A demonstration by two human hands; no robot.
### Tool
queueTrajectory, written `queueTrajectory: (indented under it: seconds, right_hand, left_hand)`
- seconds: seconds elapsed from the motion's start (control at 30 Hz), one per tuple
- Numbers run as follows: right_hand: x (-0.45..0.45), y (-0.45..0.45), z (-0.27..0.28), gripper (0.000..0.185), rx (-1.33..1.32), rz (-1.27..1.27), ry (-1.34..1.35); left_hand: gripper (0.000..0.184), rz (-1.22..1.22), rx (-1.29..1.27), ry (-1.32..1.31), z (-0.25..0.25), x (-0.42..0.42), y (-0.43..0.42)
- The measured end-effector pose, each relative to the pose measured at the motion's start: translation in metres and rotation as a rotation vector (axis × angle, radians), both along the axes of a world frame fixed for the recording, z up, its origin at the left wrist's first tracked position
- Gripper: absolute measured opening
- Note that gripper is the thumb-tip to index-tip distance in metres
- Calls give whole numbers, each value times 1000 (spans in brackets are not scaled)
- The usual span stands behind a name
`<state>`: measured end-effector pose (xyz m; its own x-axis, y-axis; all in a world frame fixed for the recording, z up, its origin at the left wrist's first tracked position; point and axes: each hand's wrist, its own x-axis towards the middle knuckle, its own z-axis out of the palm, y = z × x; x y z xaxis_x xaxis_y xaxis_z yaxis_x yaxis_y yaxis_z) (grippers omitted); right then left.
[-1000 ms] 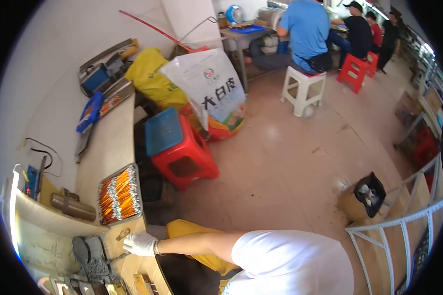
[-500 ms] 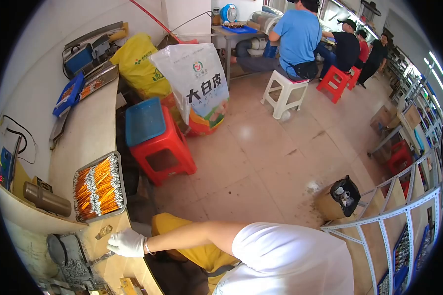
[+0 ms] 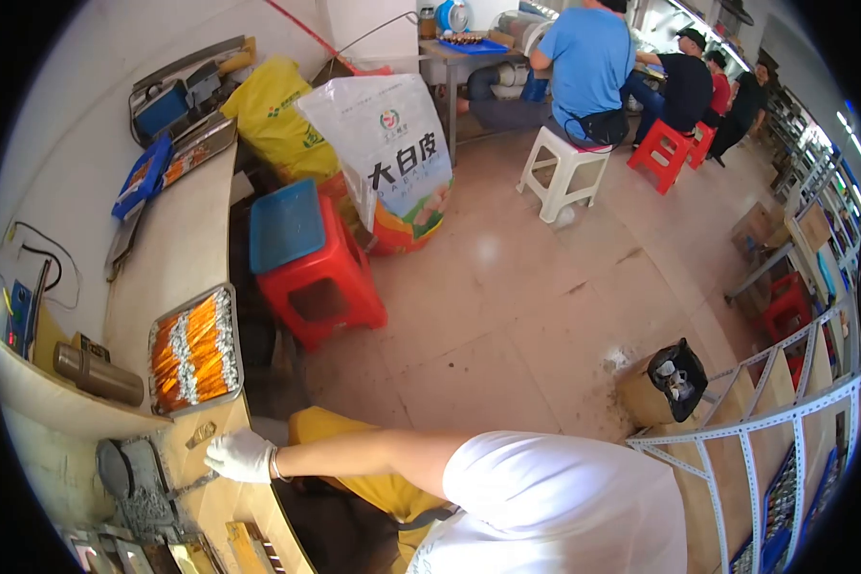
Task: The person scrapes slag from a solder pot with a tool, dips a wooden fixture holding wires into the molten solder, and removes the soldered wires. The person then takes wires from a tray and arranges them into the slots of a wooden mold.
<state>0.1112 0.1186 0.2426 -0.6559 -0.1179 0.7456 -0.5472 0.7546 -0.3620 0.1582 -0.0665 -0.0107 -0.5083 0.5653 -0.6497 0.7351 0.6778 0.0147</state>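
My right hand (image 3: 242, 456), in a white glove, is at the edge of the wooden bench (image 3: 210, 500) at lower left. Its fingers are curled together, and whatever they hold is too small to make out. Just above the fingertips lies a small brass-coloured piece (image 3: 201, 435). A dark narrow strip (image 3: 193, 484) lies on the bench close below them. Further up stands a metal tray (image 3: 241, 356) filled with orange and silver pieces. My left hand is not in view.
A steel flask (image 3: 99, 373) lies left of the tray. Beyond the bench stand a red stool (image 3: 323, 297) with a blue top and a white sack (image 3: 392, 158). A bin (image 3: 676, 383) and metal rack (image 3: 748, 430) are at right. Several people (image 3: 588, 62) are at the back.
The view has swung and shifted, moving the bench and tray left and up in the picture over the last second. My right hand stays at the bench edge beside the brass-coloured piece.
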Motion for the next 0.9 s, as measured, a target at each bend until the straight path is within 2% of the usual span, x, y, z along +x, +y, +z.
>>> queueTrajectory:
  seconds: [0.03,0.17,0.2,0.23,0.3,0.37,0.4,0.43,0.47,0.5,0.53,0.63,0.7,0.73,0.77,0.83,0.87,0.9]
  right_hand:
    - [3,2,4,15,53,6,-45]
    - [3,6,9,12,-147,108,-205]
    - [8,9,22,13,-54,97,-363]
    - [7,10,19,15,-142,127,-242]
    - [-3,6,9,15,-61,125,-147]
    - [-11,3,2,16,-141,199,-181]
    - [-11,4,4,17,-140,157,-304]
    - [-17,5,1,16,-231,208,-299]
    - [-22,8,2,16,-230,193,-305]
    - [-25,6,13,17,-197,168,-317]
    - [-23,1,27,19,-165,133,-322]
    - [-37,-32,54,29,70,172,-442]
    - [-59,-60,50,34,350,147,-512]
    - [-66,-71,45,34,464,140,-553]
    - [-73,-79,43,26,466,138,-554]
    - [-78,-87,42,22,429,147,-573]
    - [-80,-86,41,19,408,155,-587]
    - [-76,-83,48,18,351,148,-627]
  left_hand:
    - [29,32,-10,-11,1,12,-10]
    - [30,301,-60,-34,22,91,-69]
    - [30,410,-78,-42,27,126,-89]
    - [30,530,-93,-49,32,163,-107]
    - [31,790,-113,-69,37,250,-131]
    - [31,1063,-165,-113,61,356,-133]
    - [31,1162,-188,-121,72,389,-132]
    - [32,1227,-190,-114,79,397,-129]
    - [32,1273,-190,-110,83,401,-126]
    - [32,1309,-188,-108,107,386,-110]
    - [32,1721,66,228,141,392,-84]
    - [27,1845,217,324,187,413,-64]
    - [24,1973,362,461,236,398,-48]
    - [16,1971,447,636,252,391,-45]
    - [14,1987,588,791,263,385,-48]
    - [10,1999,854,1056,295,358,-38]
    - [12,1949,914,1203,299,345,-39]
    - [13,1697,847,1309,311,329,-36]
